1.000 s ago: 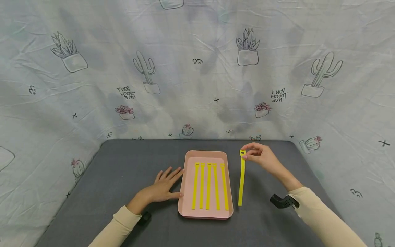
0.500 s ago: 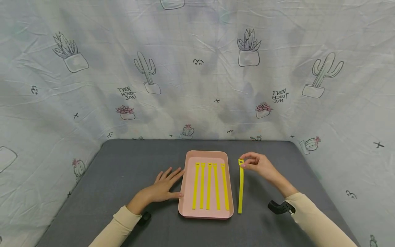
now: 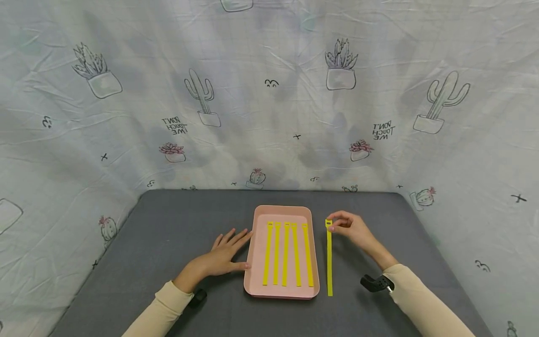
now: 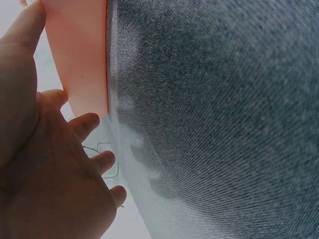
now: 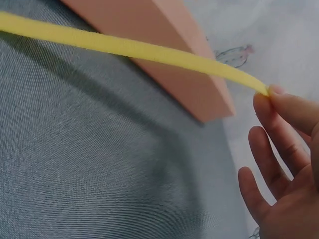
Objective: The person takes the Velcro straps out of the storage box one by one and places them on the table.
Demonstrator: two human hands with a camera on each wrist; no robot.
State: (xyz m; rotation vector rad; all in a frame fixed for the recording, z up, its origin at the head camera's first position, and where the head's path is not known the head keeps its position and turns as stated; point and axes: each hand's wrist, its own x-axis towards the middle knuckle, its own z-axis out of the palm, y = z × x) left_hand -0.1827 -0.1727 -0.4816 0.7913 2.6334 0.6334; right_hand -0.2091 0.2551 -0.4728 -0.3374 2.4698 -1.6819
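Between thumb and index finger, my right hand (image 3: 351, 229) pinches a yellow hook-and-loop cable tie (image 3: 330, 262) by its slotted head. The tie extends toward the near side, just right of a pink tray (image 3: 281, 292). In the right wrist view this tie (image 5: 149, 52) bows slightly above the table and casts a shadow. Several more yellow ties (image 3: 285, 255) lie lengthwise inside the tray, heads at the far end, with a wider gap before the rightmost one. My left hand (image 3: 221, 257) has its fingers spread, with thumb and fingertips at the tray's left side (image 4: 79, 55).
A dark grey cloth (image 3: 189, 215) covers the table. Behind it hangs a pale curtain (image 3: 269, 107) printed with cacti and potted plants. Each wrist wears a black strap, the right one (image 3: 376, 283) showing below the sleeve.
My right hand has come nearer and slightly lower with the cable tie, which now lies straighter alongside the tray. The left hand and the tray stay where they were.
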